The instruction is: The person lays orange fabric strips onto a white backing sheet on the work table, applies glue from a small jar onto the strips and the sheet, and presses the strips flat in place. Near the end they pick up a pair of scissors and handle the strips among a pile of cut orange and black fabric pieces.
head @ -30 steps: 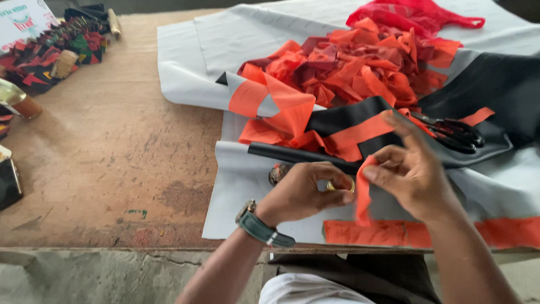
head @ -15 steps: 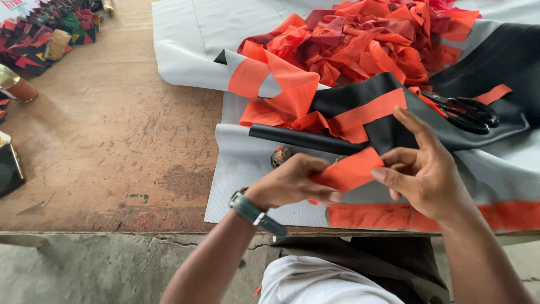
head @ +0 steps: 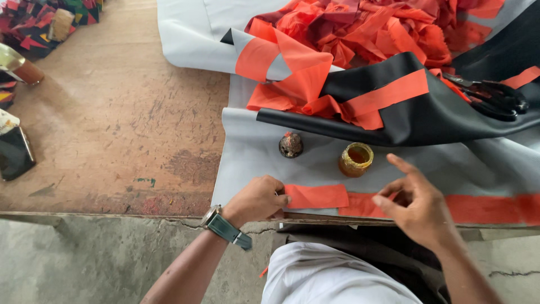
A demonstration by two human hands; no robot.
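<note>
— Where were the person's hands at that moment?

— Both were at the near edge of the wooden table (head: pixel 112 129). The left hand (head: pixel 256 200), with a wristwatch (head: pixel 225 229) on its wrist, was curled narrow, its fingertips pressing the left end of a short orange strip (head: pixel 315 196) flat on the grey fabric (head: pixel 253 163). The right hand (head: pixel 419 205) hovered just right of that strip, fingers loosely spread and holding nothing.

— And the strip itself?

— It lay flat along the near hem of the grey fabric, in line with a longer orange band (head: pixel 489 207) that ran on to the right beneath the right hand.

— What stood close by?

— Just beyond the strip sat a small open jar (head: pixel 355 159) with yellowish contents, and to its left a dark round lid (head: pixel 291 145), the two apart from each other. Farther off lay a black cloth with orange stripes (head: pixel 416 112), a pile of orange scraps (head: pixel 365 28) behind it, and black scissors (head: pixel 495 98) at the far right.

— Anything on the left side?

— Colourful fabric pieces (head: pixel 34 22) lay in the far left corner, and a dark flat object (head: pixel 14 152) sat at the left edge.
</note>
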